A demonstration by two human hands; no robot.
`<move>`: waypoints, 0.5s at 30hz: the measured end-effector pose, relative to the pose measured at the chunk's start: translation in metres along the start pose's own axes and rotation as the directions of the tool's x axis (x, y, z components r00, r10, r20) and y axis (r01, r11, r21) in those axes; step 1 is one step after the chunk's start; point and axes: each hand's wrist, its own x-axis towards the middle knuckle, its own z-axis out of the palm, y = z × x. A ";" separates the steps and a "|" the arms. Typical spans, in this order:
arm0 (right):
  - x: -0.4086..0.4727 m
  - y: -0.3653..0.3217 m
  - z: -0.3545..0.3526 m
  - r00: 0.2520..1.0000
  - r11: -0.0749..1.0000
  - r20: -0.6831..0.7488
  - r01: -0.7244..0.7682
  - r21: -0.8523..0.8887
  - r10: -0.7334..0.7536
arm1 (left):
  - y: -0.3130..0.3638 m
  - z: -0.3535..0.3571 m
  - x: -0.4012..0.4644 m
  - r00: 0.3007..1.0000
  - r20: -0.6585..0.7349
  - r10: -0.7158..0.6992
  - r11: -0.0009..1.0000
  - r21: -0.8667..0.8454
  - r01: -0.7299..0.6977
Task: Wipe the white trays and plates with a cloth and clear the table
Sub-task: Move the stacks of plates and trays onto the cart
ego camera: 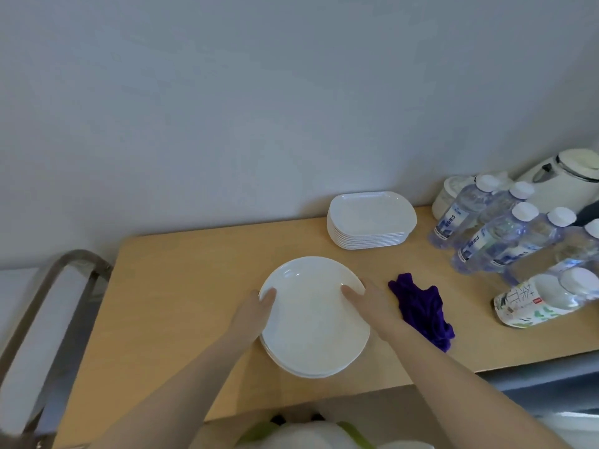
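I see both hands on the stack of round plates [312, 322], which lies on the table [181, 286] in front of me. The left hand [256, 311] holds the left rim of the stack: the thumb lies on top of the upper plate and the other fingers go under the edge, so I cannot see them. The right hand [369, 303] holds the right rim in the same way, with the thumb pointing inward on the white surface and the other fingers curled round the edge. Between the two thumbs the plate is bare and white. At least two plates are in this stack; I cannot count them exactly.

Just to the right of the right fingers the purple cloth [421, 311] lies crumpled on the table, near the hand, and I cannot tell if it touches it. Beyond the fingertips, toward the wall, stands the stack of white trays [371, 218], well apart from both hands. Far to the right of the right hand there are water bottles [489, 234] with white caps, a tea bottle [538, 301] lying on its side, and a white kettle [567, 179] behind them. To the left of the left hand, past the table edge, is a metal frame [52, 286].
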 end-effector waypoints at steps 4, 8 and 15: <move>-0.001 0.003 -0.004 0.991 0.978 0.108 -0.093 0.185 0.073 | 0.000 0.004 -0.010 0.998 -0.035 -0.045 0.998 -0.040 0.044; -0.002 0.004 -0.007 0.975 0.942 0.192 -0.167 0.291 0.113 | -0.005 0.011 -0.022 0.993 -0.061 -0.098 0.981 -0.175 0.086; -0.007 0.009 -0.003 0.988 0.958 0.154 -0.026 0.285 -0.019 | -0.003 0.028 -0.041 0.979 -0.126 -0.160 0.895 -0.438 0.090</move>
